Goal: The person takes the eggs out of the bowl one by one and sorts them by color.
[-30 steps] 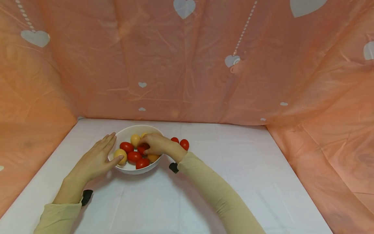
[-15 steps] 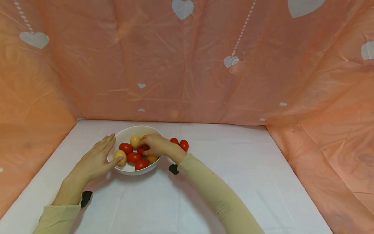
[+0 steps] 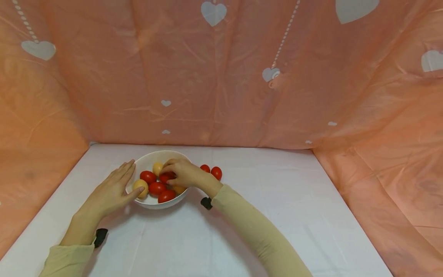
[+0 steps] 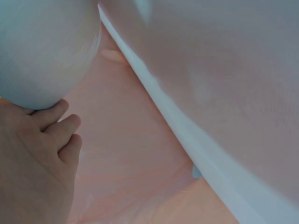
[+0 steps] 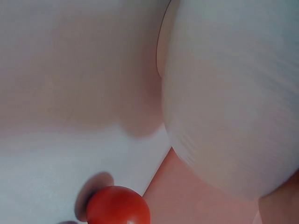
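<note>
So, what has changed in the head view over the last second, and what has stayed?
Very little. The right hand has edged slightly left in the bowl, its fingers largely covering a yellow piece that peeked out beyond them. Nothing was visibly taken or let go: the fingers hold the same red piece. The view drifted slightly. Unchanged: the left hand against the bowl, the red pieces beside it on the table.

I can read no words, numbers or brands. The orange drape [image 3: 188,69] beyond my bowl [image 3: 155,206] bears pale printed hearts [image 3: 213,14]; under one of them, above and right of the bowl, a small curled mark [image 3: 271,85] is too tiny to make out.
</note>
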The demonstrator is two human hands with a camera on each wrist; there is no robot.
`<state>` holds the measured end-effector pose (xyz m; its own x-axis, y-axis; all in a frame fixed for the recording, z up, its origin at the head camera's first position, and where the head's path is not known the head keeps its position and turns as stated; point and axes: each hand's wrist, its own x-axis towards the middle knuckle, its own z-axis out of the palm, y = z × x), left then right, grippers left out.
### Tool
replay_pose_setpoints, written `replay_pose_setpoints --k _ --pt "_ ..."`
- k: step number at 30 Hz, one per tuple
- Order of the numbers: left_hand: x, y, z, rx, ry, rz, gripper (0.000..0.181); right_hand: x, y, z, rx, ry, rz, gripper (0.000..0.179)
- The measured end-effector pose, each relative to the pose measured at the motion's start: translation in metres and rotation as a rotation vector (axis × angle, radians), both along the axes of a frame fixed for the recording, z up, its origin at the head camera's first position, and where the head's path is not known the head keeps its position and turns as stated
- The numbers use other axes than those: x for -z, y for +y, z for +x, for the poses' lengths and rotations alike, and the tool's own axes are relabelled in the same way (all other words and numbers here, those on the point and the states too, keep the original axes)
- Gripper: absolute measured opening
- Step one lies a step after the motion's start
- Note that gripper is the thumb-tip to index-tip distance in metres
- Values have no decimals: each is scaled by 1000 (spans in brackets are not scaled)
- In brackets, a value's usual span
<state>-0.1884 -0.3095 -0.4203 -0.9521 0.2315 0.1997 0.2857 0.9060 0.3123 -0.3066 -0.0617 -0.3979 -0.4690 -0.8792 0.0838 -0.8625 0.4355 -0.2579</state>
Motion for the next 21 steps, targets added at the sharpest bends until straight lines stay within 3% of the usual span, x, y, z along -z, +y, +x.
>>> replay_pose_setpoints --k 12,17,21 --pt "0 1 0 5 -2 0 93 -3 15 12 -15 39 -159 37" --pt "0 1 0 4 -12 1 93 -3 26 19 12 -34 -267 38" --pt "1 0 0 2 -20 0 94 -3 37 25 22 -120 -418 39"
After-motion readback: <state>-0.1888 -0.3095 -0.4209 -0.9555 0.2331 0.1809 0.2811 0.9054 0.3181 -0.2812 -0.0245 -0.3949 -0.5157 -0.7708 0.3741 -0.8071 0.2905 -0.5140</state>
